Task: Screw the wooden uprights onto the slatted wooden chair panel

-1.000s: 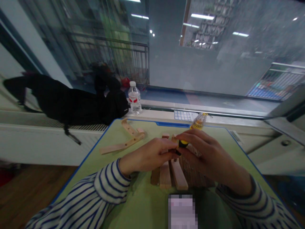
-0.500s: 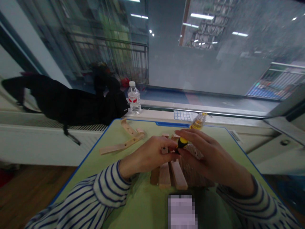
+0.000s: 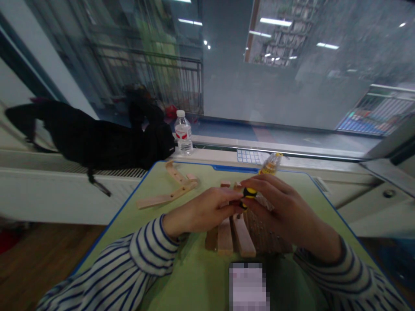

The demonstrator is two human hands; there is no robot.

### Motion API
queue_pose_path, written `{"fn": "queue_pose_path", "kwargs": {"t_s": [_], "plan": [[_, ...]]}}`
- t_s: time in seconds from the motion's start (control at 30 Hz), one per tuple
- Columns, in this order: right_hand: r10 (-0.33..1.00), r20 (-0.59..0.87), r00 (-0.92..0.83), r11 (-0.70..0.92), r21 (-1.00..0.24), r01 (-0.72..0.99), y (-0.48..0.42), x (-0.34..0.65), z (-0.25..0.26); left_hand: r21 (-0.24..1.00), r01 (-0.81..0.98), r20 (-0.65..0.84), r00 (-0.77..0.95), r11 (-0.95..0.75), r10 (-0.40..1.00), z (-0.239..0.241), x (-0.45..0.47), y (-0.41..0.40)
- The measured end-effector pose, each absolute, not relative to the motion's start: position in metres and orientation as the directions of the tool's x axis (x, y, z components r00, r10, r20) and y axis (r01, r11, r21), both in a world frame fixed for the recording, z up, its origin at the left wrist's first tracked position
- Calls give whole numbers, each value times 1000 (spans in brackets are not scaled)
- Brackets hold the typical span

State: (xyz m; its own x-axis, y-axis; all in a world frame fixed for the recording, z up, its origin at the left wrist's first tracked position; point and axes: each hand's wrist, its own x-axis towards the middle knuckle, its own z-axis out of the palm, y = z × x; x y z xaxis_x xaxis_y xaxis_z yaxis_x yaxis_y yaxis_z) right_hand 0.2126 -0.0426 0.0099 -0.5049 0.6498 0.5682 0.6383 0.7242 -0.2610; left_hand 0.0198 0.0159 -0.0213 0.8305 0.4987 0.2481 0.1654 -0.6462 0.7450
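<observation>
A stubby yellow-and-black screwdriver (image 3: 250, 193) stands between my hands, over the wooden pieces. My right hand (image 3: 288, 209) grips its top with thumb and fingers. Closed in a pinch, my left hand (image 3: 204, 209) holds its lower part; the tip is hidden. Beneath my hands lie two pale wooden strips, a left one (image 3: 225, 240) and a right one (image 3: 244, 238), the right one showing a hole near my fingers. Both rest on a brown board (image 3: 269, 237), their far ends poking out beyond my fingers.
Joined wooden strips with holes (image 3: 171, 196) lie at the table's left back. A phone with a blurred screen (image 3: 248, 285) is near me. Behind the table are a water bottle (image 3: 183, 134), a black bag (image 3: 110, 142) and a clear yellow-labelled package (image 3: 270, 164).
My right fingers have shifted slightly on the screwdriver, whose yellow top looks turned and more upright. My left hand stays nearly in place, still pinching low. The wooden strips have not visibly moved.
</observation>
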Motion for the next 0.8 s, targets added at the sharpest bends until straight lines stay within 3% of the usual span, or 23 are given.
{"fn": "queue_pose_path", "kwargs": {"t_s": [0.33,0.8], "plan": [[654,567,-501,714,-244,656,-41,214,7,745,306,220,726,-593,651,-23,23,12],[647,559,-519,708,-188,680,-45,214,14,723,207,270,793,-659,546,-19,24,10]]}}
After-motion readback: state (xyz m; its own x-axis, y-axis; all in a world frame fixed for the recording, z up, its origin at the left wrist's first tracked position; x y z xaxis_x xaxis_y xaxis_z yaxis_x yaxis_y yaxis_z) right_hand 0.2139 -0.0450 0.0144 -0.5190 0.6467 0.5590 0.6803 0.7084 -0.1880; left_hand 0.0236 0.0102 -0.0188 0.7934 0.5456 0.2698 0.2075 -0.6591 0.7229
